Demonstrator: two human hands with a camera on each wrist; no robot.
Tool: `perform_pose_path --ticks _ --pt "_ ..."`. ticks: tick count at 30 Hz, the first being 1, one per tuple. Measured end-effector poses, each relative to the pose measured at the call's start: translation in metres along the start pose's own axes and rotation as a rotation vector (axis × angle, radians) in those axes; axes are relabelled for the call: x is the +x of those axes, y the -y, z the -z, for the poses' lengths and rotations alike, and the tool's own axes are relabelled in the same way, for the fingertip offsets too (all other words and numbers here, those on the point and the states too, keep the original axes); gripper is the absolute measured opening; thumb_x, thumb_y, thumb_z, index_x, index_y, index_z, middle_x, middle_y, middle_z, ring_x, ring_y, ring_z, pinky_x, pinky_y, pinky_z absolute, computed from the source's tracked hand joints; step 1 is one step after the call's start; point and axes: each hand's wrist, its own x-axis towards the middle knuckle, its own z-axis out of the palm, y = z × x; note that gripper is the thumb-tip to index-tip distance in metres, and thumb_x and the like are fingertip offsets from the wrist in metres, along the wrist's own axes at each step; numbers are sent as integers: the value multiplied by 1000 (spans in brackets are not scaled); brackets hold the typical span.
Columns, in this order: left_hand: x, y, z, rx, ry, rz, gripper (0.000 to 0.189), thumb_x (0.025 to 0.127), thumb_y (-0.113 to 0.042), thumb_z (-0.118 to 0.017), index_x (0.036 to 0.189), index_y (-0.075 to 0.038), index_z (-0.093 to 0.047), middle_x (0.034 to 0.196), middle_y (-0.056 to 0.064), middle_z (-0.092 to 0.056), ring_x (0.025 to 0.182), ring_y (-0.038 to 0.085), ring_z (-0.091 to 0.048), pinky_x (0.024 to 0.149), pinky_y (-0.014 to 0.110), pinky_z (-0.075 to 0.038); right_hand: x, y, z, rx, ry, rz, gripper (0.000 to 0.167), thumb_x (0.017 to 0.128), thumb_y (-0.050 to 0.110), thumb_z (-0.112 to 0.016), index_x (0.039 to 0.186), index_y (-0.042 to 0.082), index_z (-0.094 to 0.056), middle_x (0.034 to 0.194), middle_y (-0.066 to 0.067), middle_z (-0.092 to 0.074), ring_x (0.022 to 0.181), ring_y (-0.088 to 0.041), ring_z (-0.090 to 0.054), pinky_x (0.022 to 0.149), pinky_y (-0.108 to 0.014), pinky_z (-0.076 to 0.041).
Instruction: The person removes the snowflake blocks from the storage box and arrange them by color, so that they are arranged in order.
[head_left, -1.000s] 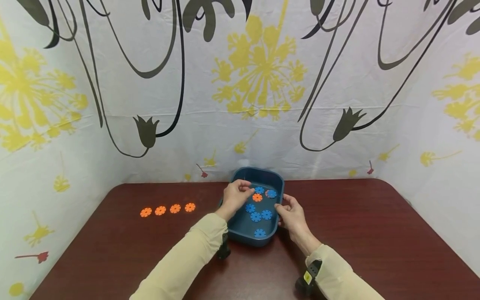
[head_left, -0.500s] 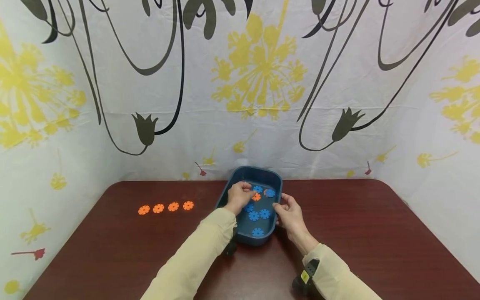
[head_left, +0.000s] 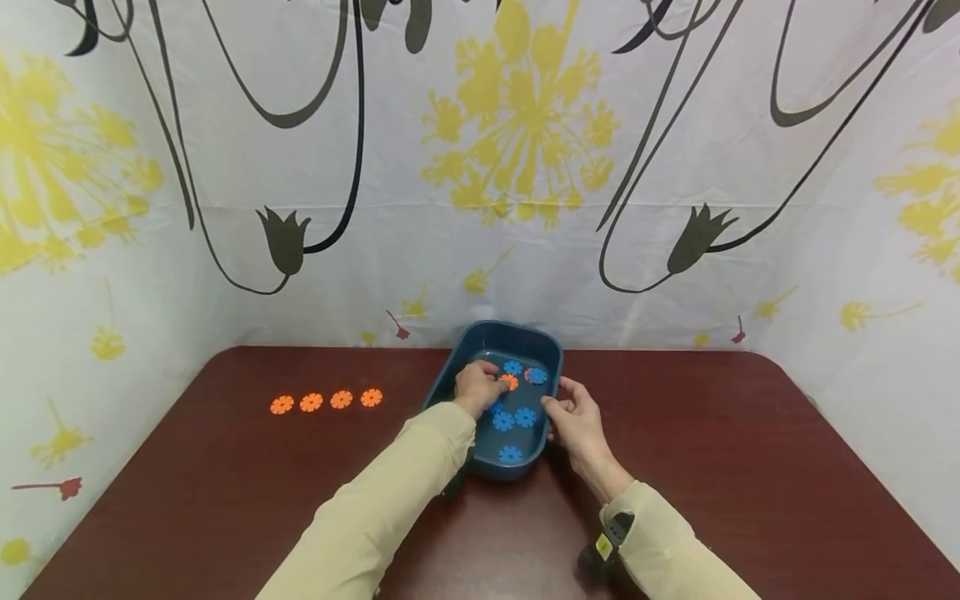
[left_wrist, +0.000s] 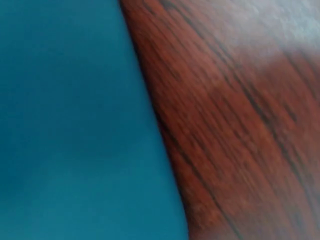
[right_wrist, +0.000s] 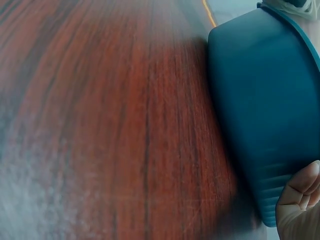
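Note:
A dark blue plastic bin (head_left: 491,472) stands at the far middle of the table with several blue notched discs (head_left: 510,454) on its floor. My left hand (head_left: 477,388) reaches over the left side into it. Its thumb and fingers pinch at the edge of an orange notched disc (head_left: 509,382), partly covered by the fingertips. Another disc, of pale reddish colour, peeks from under a blue disc (head_left: 537,376). My right hand (head_left: 579,421) grips the bin's right rim, thumb at the top. In the right wrist view, part of that hand (right_wrist: 300,200) is against the bin's ribbed side (right_wrist: 265,100).
Several orange notched discs (head_left: 341,399) lie in a row on the dark red wooden table (head_left: 675,433), left of the bin. A patterned cloth (head_left: 390,192) hangs behind the table's far edge. The left wrist view has only the bin's wall (left_wrist: 75,125) and wood grain.
My left hand has moved slightly right and down to the orange disc inside the bin. The right hand keeps its grip on the rim. The head view has tilted down a little.

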Motion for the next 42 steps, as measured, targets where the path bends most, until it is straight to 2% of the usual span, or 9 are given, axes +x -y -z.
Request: perform_pose_path --ticks 9,19,21,27,28,31,42 --pt "4 -9 -1 80 -6 -15 31 82 -18 -73 107 -3 -66 105 13 -65 99 27 -59 89 39 -48 -2 6 1 5 -9 13 50 92 8 -55 139 4 -36 77 -8 -57 52 -9 -49 49 -22 -45" --pt "2 -8 -2 170 -16 -43 33 79 -21 -76 105 -4 -66 107 13 -60 103 29 -55 93 41 -44 -5 5 0 -1 1 13 51 92 8 -55 139 5 -36 73 -5 -54 51 -9 -47 49 -22 -45" --pt "7 -2 -8 198 -43 -62 30 77 -24 -77 100 -7 -67 102 12 -60 98 26 -55 88 39 -45 -5 4 1 -2 0 14 50 92 9 -55 139 5 -36 73 -5 -54 51 -10 -48 49 -23 -45" --pt "10 0 -15 266 -44 -39 25 78 -24 -76 96 -10 -66 98 9 -58 91 24 -54 83 37 -46 -5 3 1 1 -1 7 50 92 8 -55 139 4 -37 74 -6 -56 52 -10 -48 49 -23 -45" --pt "5 -6 -12 267 -18 -16 24 80 -22 -75 99 -9 -66 101 10 -58 94 24 -54 87 38 -46 -5 3 2 1 0 8 50 92 8 -55 139 4 -37 74 -6 -56 52 -10 -48 49 -23 -45" --pt "2 -8 -13 290 -20 -13 24 81 -23 -75 98 -10 -66 100 9 -58 92 23 -54 86 38 -46 -5 2 2 3 1 7 50 92 8 -55 138 3 -37 74 -6 -56 52 -9 -48 49 -23 -45" --pt "4 -7 -13 256 -38 3 24 76 -20 -79 93 -12 -64 95 7 -61 88 22 -56 83 37 -48 -2 0 2 -4 6 11 51 92 8 -55 139 2 -37 74 -7 -56 51 -9 -48 49 -23 -45"
